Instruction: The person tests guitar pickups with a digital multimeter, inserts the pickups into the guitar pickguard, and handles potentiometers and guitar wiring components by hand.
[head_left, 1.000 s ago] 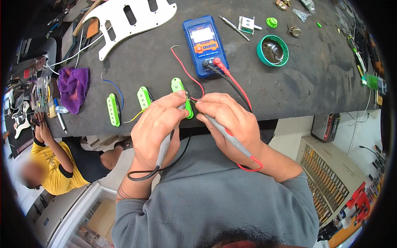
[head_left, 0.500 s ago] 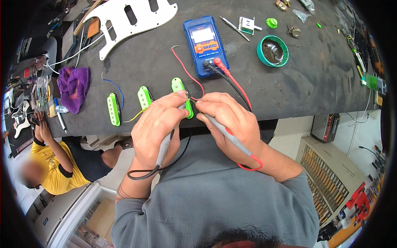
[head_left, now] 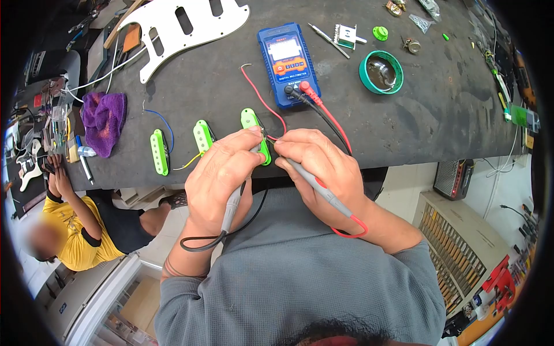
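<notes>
My left hand (head_left: pixel 218 173) is closed around the grey test probe with the black lead (head_left: pixel 231 209). In my right hand (head_left: pixel 326 173) is the grey probe with the red lead (head_left: pixel 329 198). Both sets of fingertips meet at the rightmost green pickup (head_left: pixel 250 119), whose red wire (head_left: pixel 261 99) curls up the mat; the probe tips are hard to make out. Two more green pickups, one in the middle (head_left: pixel 202 135) and one at the left (head_left: pixel 159 152), lie alongside. Above my hands sits the blue multimeter (head_left: pixel 290 64), its display washed out, with both leads plugged in.
A white pickguard (head_left: pixel 173 36) lies at the upper left, above a purple cloth (head_left: pixel 103 124). At the upper right are a teal-rimmed bowl (head_left: pixel 381 72), a switch (head_left: pixel 347 36) and a green knob (head_left: pixel 380 33). Another person (head_left: pixel 86 230) works at the far left.
</notes>
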`<state>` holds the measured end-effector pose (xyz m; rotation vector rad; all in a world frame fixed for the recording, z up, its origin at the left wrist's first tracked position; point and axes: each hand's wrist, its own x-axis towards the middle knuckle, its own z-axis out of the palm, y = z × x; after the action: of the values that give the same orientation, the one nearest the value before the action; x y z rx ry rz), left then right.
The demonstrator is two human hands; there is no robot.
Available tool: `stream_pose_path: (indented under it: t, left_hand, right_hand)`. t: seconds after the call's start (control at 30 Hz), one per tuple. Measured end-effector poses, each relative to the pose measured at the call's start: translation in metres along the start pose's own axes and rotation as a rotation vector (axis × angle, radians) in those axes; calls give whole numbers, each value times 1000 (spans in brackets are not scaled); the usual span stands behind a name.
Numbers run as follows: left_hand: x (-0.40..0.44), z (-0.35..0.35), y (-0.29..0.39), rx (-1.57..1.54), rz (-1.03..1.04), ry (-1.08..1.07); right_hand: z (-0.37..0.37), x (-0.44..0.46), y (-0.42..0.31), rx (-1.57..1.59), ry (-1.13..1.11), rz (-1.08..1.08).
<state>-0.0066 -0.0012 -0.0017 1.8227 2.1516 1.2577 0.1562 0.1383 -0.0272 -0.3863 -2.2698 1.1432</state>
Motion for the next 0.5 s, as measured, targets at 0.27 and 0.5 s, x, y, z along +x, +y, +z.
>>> stream_pose_path:
  t: [0.27, 0.5]
  left_hand:
    - [-10, -25, 4, -341, -110, 262]
    - [-32, -40, -21, -196, -182, 238]
  right_hand:
    - [-10, -2, -1, 74, 4, 18]
    - [-5, 9, -6, 71, 20, -62]
